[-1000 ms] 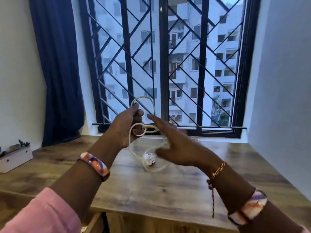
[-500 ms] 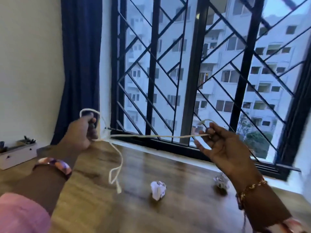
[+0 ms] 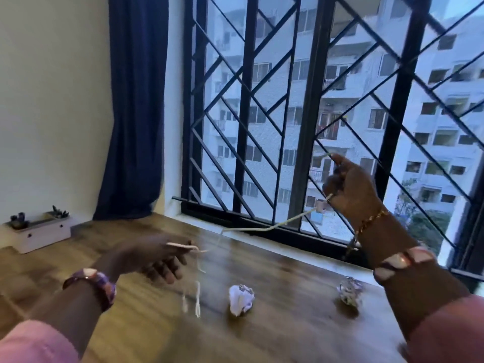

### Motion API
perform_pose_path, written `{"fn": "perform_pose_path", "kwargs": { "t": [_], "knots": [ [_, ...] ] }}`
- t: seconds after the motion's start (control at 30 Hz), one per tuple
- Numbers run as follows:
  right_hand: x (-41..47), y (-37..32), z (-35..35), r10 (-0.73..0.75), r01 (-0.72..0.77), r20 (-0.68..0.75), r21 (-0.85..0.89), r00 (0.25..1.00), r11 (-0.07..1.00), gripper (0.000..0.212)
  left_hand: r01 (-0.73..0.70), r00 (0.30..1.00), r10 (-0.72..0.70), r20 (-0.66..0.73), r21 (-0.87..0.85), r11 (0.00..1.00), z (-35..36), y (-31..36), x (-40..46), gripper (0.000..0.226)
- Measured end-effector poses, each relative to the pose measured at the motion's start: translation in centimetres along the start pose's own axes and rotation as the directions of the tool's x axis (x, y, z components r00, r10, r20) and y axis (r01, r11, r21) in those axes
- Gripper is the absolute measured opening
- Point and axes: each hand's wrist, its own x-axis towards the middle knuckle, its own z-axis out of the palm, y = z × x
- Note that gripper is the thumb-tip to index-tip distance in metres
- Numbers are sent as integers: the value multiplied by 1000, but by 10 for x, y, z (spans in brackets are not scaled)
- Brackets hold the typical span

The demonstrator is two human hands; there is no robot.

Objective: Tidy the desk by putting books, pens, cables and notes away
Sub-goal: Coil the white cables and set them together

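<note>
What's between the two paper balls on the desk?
Nothing. Between the white paper ball and the other paper ball is bare desk, seen from the head camera.

Cream-ish cable point(image 3: 264, 228), navy curtain point(image 3: 136, 106)

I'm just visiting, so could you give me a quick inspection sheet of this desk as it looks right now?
Surface: wooden desk, mostly bare.
Job's things: white cable; two crumpled notes, one central, one further right.
Clutter: white box far left.
Hands: left hand and right hand each hold the cable.
Cables: the one cable stretched between the hands, ends dangling below the left.
Surroundings: barred window, blue curtain.
</note>
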Motion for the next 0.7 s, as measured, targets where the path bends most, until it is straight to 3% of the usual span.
{"fn": "perform_pose_path", "kwargs": {
  "t": [0.07, 0.13, 0.23, 0.33, 0.4, 0.43, 0.53, 0.6, 0.7],
  "knots": [
    [-2, -21, 2, -11, 20, 121, -73, 993, 997, 25, -89, 995, 86, 43, 65, 994, 8, 18, -8, 13],
    [-6, -42, 0, -26, 63, 234, -153, 972, 986, 25, -129, 991, 125, 47, 74, 989, 14, 37, -15, 14],
    [-15, -67, -5, -51, 212, 380, -397, 924, 893, 22, -263, 950, 283, -134, 144, 954, 29, 80, -28, 25],
    [-35, -71, 0, 6, 446, 570, -649, 821, 616, 21, -531, 710, 577, -404, 231, 815, 56, 140, -55, 59],
    [-55, -66, 5, 88, 625, 721, -648, 687, 436, 21, -659, 595, 690, -412, 241, 713, 75, 173, -76, 71],
    [-64, -64, 6, 110, 692, 782, -599, 613, 402, 19, -677, 594, 715, -367, 252, 692, 83, 185, -84, 66],
    [-77, -62, 1, 44, 792, 877, -452, 478, 410, 16, -613, 722, 660, -209, 249, 750, 98, 192, -98, 30],
    [-77, -60, -6, 50, 773, 885, -431, 463, 466, 3, -492, 843, 508, -174, 131, 861, 97, 186, -101, 42],
    [-65, -54, -19, 98, 635, 822, -503, 560, 586, 26, -340, 938, 332, -101, -87, 936, 90, 173, -108, 44]
  ]
}}
